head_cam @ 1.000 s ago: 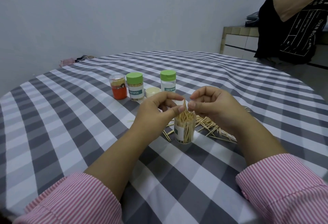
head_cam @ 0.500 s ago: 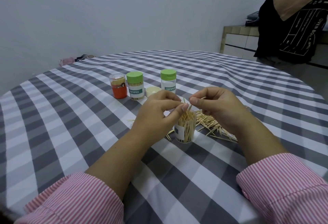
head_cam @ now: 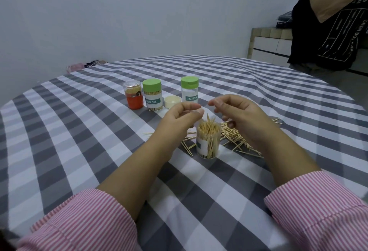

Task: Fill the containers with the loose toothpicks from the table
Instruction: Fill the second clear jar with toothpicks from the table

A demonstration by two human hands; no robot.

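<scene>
The open container (head_cam: 208,141) was found upright on the checked tablecloth (head_cam: 79,135), packed nearly full, with several toothpick tips standing proud of the rim. The loose toothpicks (head_cam: 237,140) were spread in a pile just behind and to the right of it, a few also to its left. Both hands were held just above the mouth: the left hand (head_cam: 180,120) was curled with thumb and forefinger brought together, and whether a toothpick was pinched could not be told; the right hand (head_cam: 238,113) was loosely curled with nothing seen in it. It was judged that the narrow, crowded container could be tipped by a knuckle or wrist, spilling its contents back into the pile, and that the protruding tips could be snagged, or further picks refused for want of room. Beyond, a cream lid (head_cam: 172,101), two green-capped jars (head_cam: 152,95) (head_cam: 189,90) and an orange-based jar (head_cam: 133,97) were noted, well apart from the hands. The cloth was seen to ripple at the far right. A plain pale wall, a tiled counter (head_cam: 268,41) and a standing person in a black shirt (head_cam: 326,29) were recorded behind.
</scene>
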